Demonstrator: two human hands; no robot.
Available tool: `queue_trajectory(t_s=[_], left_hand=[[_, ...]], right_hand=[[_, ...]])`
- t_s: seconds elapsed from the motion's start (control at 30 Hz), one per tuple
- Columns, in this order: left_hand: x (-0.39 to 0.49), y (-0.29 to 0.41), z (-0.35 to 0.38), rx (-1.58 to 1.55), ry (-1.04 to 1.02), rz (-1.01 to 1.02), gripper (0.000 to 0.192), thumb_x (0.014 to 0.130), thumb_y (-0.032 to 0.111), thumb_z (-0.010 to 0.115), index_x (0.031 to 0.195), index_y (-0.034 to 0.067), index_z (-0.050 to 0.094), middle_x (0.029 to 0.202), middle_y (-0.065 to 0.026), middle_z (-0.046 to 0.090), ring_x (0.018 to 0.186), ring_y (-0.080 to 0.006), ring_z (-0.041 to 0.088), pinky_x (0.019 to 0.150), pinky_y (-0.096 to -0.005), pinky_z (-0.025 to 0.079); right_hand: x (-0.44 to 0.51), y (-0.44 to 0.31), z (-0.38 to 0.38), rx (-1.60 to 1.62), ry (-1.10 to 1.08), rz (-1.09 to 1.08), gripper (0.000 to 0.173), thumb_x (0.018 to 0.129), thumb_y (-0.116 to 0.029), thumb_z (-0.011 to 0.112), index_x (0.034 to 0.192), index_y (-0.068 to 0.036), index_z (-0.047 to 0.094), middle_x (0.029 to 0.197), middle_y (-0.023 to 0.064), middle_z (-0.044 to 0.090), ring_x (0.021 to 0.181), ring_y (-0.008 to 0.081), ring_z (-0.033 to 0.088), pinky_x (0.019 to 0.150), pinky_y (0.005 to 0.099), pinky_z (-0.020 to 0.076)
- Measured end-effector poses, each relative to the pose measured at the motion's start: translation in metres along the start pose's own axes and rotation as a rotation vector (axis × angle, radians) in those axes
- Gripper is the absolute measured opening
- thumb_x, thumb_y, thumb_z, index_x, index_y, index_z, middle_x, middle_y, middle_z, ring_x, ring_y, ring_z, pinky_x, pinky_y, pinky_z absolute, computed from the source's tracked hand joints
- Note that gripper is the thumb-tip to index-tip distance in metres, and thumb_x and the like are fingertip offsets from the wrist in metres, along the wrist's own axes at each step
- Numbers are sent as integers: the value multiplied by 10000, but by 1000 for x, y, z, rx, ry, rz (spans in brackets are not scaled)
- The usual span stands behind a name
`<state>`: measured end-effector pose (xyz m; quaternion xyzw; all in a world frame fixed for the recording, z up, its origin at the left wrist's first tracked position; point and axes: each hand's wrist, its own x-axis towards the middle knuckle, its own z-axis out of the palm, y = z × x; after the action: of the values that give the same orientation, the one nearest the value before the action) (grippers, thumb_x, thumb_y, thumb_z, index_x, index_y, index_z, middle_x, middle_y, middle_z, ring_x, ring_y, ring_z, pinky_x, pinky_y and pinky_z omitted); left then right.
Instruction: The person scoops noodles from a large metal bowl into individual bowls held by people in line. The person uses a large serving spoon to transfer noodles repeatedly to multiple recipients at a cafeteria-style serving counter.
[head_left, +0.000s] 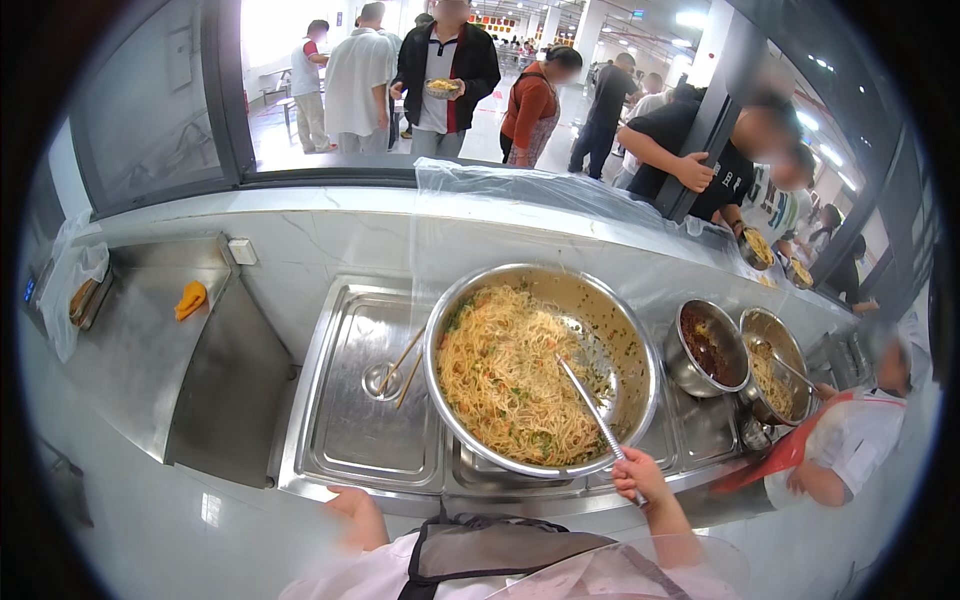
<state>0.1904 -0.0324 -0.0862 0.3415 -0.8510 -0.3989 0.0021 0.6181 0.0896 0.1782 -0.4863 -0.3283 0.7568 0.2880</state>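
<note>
A large stainless steel bowl stands before me on the steel counter, heaped with noodles mixed with bits of green and orange. My right hand is closed around the ribbed handle of a metal serving utensil. Its far end is among the noodles, so I cannot tell its exact kind. My left hand is at the counter's front edge, below the lidded steel pan; its fingers are partly hidden. Two chopsticks lie on that pan's lid, against the bowl's left side.
To the right stand a pot of dark red sauce and another noodle bowl, tended by a co-worker in a red apron. People with bowls wait beyond the plastic-draped ledge. A yellow cloth lies on the left counter.
</note>
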Motion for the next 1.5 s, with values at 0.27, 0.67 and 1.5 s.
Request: queue_trajectory(t_s=[0.27,0.67,1.5], left_hand=[[2,1,3,68,15,52,496,849,409,354,943,-66,465,922,-245,518,808,-402,550,650,-485,468],[4,-3,9,82,-47,116,495,850,403,358,936,-73,463,915,-253,517,803,-407,549,650,-487,469],[-7,10,-12,2,-105,47,494,850,392,368,921,-88,461,901,-272,514,793,-419,547,649,-491,470]], right_hand=[[-47,-82,22,-92,35,-116,235,812,-26,437,1044,-43,468,605,24,446,378,24,321,291,156,251],[-78,-159,42,0,-65,-156,243,848,-30,372,1076,9,448,582,1,397,380,4,307,270,137,262],[42,-238,86,-1277,348,-591,375,765,-113,526,1102,14,423,676,143,556,478,204,541,414,311,432]])
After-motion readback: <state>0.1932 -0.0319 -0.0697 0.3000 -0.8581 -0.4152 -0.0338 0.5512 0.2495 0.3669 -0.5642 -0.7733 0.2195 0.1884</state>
